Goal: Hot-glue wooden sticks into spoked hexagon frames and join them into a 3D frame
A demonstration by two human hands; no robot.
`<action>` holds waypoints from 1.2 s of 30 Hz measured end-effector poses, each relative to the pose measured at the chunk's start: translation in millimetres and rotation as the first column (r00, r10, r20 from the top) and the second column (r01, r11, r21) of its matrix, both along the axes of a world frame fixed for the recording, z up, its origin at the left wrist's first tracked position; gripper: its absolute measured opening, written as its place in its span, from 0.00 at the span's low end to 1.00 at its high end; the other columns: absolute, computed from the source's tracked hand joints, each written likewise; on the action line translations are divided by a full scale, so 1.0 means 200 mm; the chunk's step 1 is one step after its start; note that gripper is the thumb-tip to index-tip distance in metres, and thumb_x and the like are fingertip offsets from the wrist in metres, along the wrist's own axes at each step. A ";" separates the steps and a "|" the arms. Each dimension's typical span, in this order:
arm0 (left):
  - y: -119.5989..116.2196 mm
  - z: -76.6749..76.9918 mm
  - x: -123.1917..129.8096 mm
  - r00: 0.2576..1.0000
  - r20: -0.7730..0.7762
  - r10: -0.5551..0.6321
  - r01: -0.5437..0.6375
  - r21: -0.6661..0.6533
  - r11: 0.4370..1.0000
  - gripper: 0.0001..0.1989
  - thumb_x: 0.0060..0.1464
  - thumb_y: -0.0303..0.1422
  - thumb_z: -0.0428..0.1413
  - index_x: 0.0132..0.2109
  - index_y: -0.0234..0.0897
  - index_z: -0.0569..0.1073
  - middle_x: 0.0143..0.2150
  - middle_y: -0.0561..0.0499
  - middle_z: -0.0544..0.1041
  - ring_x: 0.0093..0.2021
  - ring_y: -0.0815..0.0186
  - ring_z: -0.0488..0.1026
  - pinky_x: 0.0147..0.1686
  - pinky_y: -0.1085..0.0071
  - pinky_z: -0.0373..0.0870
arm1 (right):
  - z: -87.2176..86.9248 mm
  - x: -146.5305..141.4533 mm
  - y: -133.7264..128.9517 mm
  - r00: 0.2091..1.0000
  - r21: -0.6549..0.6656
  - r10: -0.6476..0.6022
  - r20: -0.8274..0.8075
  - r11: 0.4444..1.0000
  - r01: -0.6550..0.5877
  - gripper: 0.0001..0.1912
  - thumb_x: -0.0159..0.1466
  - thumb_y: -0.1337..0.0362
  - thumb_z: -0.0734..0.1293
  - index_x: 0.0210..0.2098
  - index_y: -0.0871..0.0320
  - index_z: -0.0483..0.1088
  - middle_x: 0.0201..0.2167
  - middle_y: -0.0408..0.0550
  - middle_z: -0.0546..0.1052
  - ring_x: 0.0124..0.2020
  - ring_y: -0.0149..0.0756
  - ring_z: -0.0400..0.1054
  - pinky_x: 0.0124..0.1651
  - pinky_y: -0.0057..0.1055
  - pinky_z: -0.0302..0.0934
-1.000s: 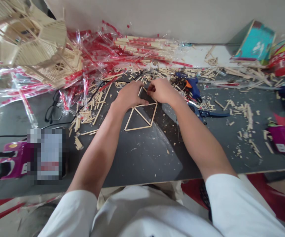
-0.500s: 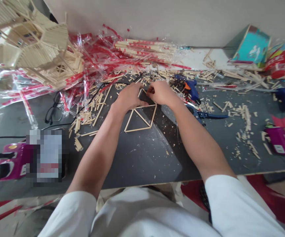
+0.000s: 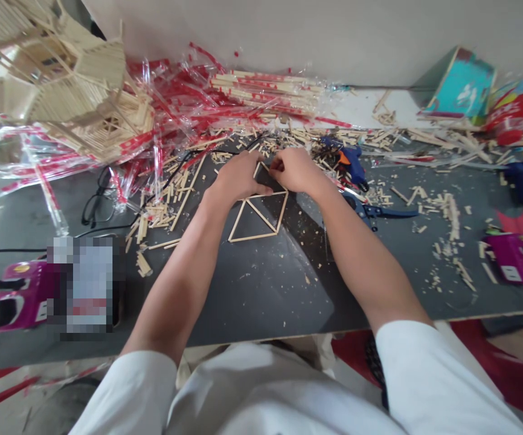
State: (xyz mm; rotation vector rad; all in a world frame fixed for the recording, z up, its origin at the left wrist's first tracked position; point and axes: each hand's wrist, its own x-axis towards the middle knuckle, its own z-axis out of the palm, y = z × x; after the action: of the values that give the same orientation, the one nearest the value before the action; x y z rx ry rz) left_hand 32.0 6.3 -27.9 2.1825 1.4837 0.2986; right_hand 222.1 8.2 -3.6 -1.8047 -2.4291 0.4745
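A flat frame of thin wooden sticks (image 3: 253,237), joined into triangles, lies on the dark tabletop in front of me. My left hand (image 3: 237,178) rests over its far left part, the thumb against the middle crossbar and the fingers curled toward the far corner. At the far right side, my right hand (image 3: 295,171) is closed in a pinch on the frame's slanting stick. Its fingertips are partly hidden, so any small piece between them does not show. Both hands cover some of the far joints.
Stick offcuts (image 3: 164,205) litter the left and back. Blue-handled cutters (image 3: 386,212) and a blue glue gun (image 3: 354,164) lie right. Wrapped stick bundles (image 3: 270,87) are behind, a stick model (image 3: 75,90) back left. A phone (image 3: 90,284) and purple power strips (image 3: 517,257) sit near the edges.
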 end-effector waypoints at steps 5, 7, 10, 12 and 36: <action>0.01 -0.02 0.00 1.000 0.008 0.000 0.000 0.008 1.000 0.46 0.50 0.44 0.79 0.73 0.39 0.77 0.66 0.38 0.82 0.68 0.40 0.78 0.67 0.54 0.74 | -0.01 0.00 0.01 1.000 0.002 0.014 0.004 1.000 -0.014 0.14 0.73 0.71 0.70 0.50 0.66 0.89 0.49 0.62 0.90 0.56 0.56 0.86 0.64 0.43 0.76; 0.01 -0.02 -0.01 1.000 0.012 0.001 -0.001 0.008 1.000 0.46 0.49 0.44 0.79 0.73 0.40 0.77 0.67 0.39 0.82 0.68 0.40 0.78 0.68 0.53 0.73 | -0.01 0.00 0.01 1.000 0.003 0.018 0.004 1.000 -0.018 0.14 0.73 0.72 0.70 0.50 0.66 0.89 0.48 0.63 0.90 0.56 0.57 0.86 0.64 0.43 0.76; 0.01 -0.02 0.00 1.000 0.022 0.008 -0.009 0.016 1.000 0.46 0.48 0.44 0.79 0.72 0.42 0.78 0.67 0.40 0.82 0.69 0.39 0.77 0.68 0.52 0.73 | -0.02 0.00 0.01 1.000 0.011 0.017 0.006 1.000 -0.017 0.13 0.73 0.72 0.70 0.50 0.66 0.89 0.48 0.62 0.90 0.56 0.56 0.86 0.64 0.43 0.75; 0.01 -0.02 0.00 1.000 0.024 0.010 -0.011 0.019 1.000 0.45 0.48 0.44 0.79 0.71 0.42 0.79 0.67 0.40 0.82 0.69 0.39 0.77 0.68 0.52 0.73 | -0.02 0.01 0.01 1.000 0.011 0.015 0.009 1.000 -0.015 0.13 0.73 0.72 0.70 0.50 0.65 0.89 0.48 0.61 0.90 0.56 0.55 0.86 0.64 0.42 0.75; 0.01 -0.03 0.00 1.000 0.019 0.014 -0.015 0.027 1.000 0.41 0.47 0.42 0.79 0.67 0.40 0.78 0.62 0.40 0.81 0.65 0.39 0.78 0.64 0.51 0.75 | 0.00 -0.01 -0.01 1.000 0.000 -0.004 0.023 1.000 0.004 0.15 0.72 0.71 0.69 0.51 0.64 0.89 0.47 0.61 0.90 0.57 0.57 0.85 0.65 0.45 0.77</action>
State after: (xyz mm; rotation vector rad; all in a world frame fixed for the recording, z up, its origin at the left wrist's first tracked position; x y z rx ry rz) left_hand 31.2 7.6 -33.6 2.1845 1.4939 0.3452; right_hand 219.8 6.2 -2.8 -1.8248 -2.4400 0.4567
